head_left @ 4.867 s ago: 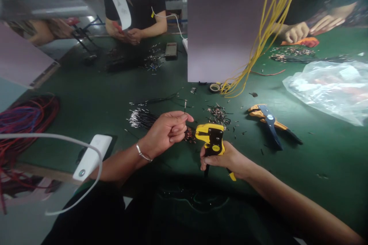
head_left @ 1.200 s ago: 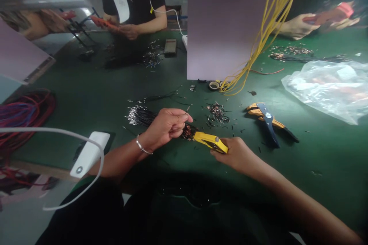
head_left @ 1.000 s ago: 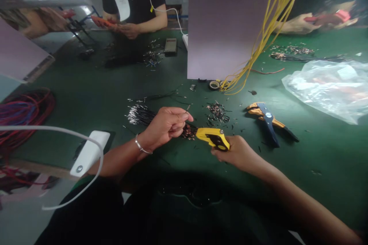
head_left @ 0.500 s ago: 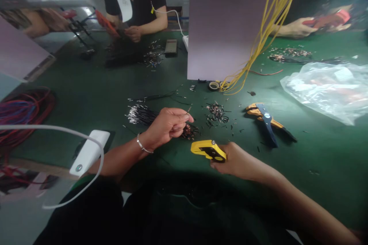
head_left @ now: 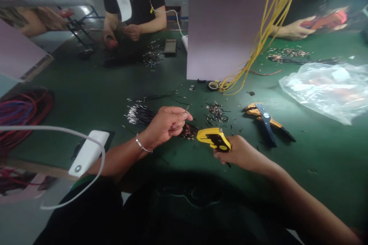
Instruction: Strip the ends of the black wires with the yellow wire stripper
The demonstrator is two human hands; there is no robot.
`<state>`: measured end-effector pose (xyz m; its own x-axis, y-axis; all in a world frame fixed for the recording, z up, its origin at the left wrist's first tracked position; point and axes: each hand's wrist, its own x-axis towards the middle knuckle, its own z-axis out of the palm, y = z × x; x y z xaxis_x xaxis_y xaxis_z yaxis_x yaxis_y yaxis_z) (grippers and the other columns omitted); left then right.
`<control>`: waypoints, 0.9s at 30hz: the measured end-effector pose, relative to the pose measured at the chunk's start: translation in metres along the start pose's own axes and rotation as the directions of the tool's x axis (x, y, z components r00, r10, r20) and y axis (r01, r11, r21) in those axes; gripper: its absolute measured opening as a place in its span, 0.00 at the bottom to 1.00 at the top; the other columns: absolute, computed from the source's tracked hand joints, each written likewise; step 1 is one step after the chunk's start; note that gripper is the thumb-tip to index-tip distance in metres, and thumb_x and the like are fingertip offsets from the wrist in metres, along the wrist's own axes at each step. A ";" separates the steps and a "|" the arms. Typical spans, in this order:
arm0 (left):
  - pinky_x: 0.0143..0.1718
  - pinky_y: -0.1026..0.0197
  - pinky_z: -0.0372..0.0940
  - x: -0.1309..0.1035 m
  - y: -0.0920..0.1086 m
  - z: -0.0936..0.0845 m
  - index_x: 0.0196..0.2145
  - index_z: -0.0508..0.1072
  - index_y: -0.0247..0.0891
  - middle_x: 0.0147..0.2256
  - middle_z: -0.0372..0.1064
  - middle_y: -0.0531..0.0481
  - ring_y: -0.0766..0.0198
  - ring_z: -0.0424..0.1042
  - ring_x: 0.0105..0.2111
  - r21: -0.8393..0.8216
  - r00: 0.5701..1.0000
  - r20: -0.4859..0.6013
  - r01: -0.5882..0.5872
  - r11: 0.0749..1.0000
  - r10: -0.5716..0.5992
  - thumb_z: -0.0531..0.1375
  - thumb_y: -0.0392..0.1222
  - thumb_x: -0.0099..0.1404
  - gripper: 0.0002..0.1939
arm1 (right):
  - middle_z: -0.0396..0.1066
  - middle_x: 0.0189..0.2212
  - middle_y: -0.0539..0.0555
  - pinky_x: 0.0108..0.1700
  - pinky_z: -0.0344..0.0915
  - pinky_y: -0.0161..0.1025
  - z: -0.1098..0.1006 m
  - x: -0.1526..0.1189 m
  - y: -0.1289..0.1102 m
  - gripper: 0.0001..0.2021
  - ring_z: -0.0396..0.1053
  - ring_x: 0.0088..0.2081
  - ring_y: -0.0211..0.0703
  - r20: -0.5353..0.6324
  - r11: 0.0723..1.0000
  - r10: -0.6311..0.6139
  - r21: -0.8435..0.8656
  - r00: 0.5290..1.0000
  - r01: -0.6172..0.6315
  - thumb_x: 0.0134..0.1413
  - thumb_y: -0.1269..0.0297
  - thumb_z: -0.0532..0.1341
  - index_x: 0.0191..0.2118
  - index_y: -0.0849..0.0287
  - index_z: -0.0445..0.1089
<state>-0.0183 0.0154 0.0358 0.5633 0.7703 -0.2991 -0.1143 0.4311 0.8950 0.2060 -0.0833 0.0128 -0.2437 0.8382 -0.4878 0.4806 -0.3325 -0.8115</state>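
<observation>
My left hand (head_left: 168, 124) is closed in a pinch on a thin wire (head_left: 188, 108), whose tip sticks up past the thumb and forefinger. Under that hand lies a bundle of short black wires (head_left: 140, 115), with silvery ends at the left and bare copper ends at the right. My right hand (head_left: 238, 151) grips a yellow and black wire stripper (head_left: 215, 138); its head points left, toward the copper ends. Beyond the tool is a small heap of stripped insulation and wire scraps (head_left: 217, 113).
A blue and orange wire stripper (head_left: 266, 116) lies at the right, near a clear plastic bag (head_left: 327, 88). Yellow wires (head_left: 258, 46) hang by a pale panel (head_left: 221, 23). A white power strip (head_left: 89, 153) and coiled red and blue wires (head_left: 23, 115) are leftward. Co-workers' hands (head_left: 133, 31) work across the table.
My right hand has raised the yellow wire stripper a little up and to the right. My left hand has hardly moved and still pinches the wire. Across the table, a co-worker's red tool has swung lower.
</observation>
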 end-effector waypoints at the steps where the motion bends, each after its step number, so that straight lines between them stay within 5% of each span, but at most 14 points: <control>1: 0.15 0.68 0.39 0.000 0.000 0.000 0.27 0.74 0.32 0.13 0.42 0.62 0.77 0.42 0.13 -0.003 1.000 0.004 -0.001 1.000 0.001 0.61 0.36 0.59 0.06 | 0.68 0.16 0.48 0.24 0.61 0.33 -0.001 0.000 0.000 0.04 0.64 0.19 0.36 0.002 1.000 -0.005 0.016 1.000 0.005 0.43 0.67 0.61 0.24 0.61 0.68; 8: 0.15 0.68 0.38 0.001 0.002 0.000 0.27 0.74 0.31 0.12 0.43 0.61 0.77 0.42 0.13 -0.007 1.000 0.007 -0.003 1.000 0.003 0.61 0.36 0.59 0.06 | 0.69 0.15 0.47 0.27 0.64 0.34 -0.004 -0.002 -0.003 0.03 0.66 0.20 0.36 0.178 0.952 -0.063 0.307 0.982 0.005 0.43 0.68 0.62 0.25 0.61 0.68; 16: 0.15 0.68 0.38 0.000 0.003 0.000 0.27 0.74 0.32 0.12 0.43 0.62 0.77 0.42 0.13 -0.007 1.000 0.016 -0.002 1.000 0.002 0.61 0.37 0.58 0.06 | 0.71 0.15 0.50 0.24 0.65 0.35 0.007 0.004 0.012 0.09 0.68 0.18 0.39 0.398 0.791 -0.211 0.606 0.893 -0.083 0.41 0.64 0.68 0.25 0.63 0.69; 20: 0.15 0.67 0.40 0.002 0.015 -0.010 0.26 0.74 0.32 0.13 0.42 0.61 0.77 0.41 0.13 0.031 0.987 -0.127 -0.098 0.995 0.101 0.61 0.37 0.58 0.06 | 0.70 0.15 0.50 0.24 0.68 0.37 -0.004 -0.005 0.022 0.13 0.68 0.17 0.40 0.500 0.785 -0.244 0.605 0.831 -0.133 0.38 0.58 0.71 0.23 0.61 0.69; 22: 0.15 0.68 0.40 0.003 0.022 -0.013 0.26 0.74 0.33 0.13 0.42 0.61 0.77 0.42 0.13 0.044 0.954 -0.208 -0.212 0.976 0.217 0.62 0.37 0.57 0.04 | 0.69 0.15 0.50 0.25 0.69 0.40 -0.012 -0.010 0.025 0.16 0.67 0.17 0.39 0.466 0.791 -0.251 0.604 0.849 -0.098 0.35 0.55 0.72 0.22 0.60 0.68; 23: 0.15 0.68 0.40 0.004 0.024 -0.013 0.27 0.74 0.33 0.14 0.41 0.61 0.77 0.41 0.14 0.037 0.949 -0.210 -0.233 0.972 0.236 0.61 0.37 0.58 0.04 | 0.70 0.16 0.50 0.27 0.70 0.41 -0.016 -0.011 0.025 0.15 0.67 0.18 0.40 0.378 0.784 -0.244 0.619 0.893 -0.047 0.36 0.55 0.71 0.24 0.59 0.69; 27: 0.15 0.68 0.39 0.003 0.019 -0.006 0.27 0.74 0.32 0.13 0.42 0.62 0.77 0.40 0.13 0.004 0.989 -0.088 -0.122 0.993 0.122 0.61 0.37 0.58 0.05 | 0.72 0.20 0.52 0.31 0.71 0.44 -0.016 -0.004 0.024 0.15 0.72 0.24 0.46 0.136 0.781 -0.221 0.617 0.966 0.092 0.39 0.58 0.71 0.29 0.61 0.69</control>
<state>-0.0234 0.0285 0.0503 0.4710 0.8553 -0.2159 -0.1788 0.3323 0.9261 0.2317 -0.0881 0.0009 -0.4557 0.8245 -0.3355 -0.1670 -0.4494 -0.8776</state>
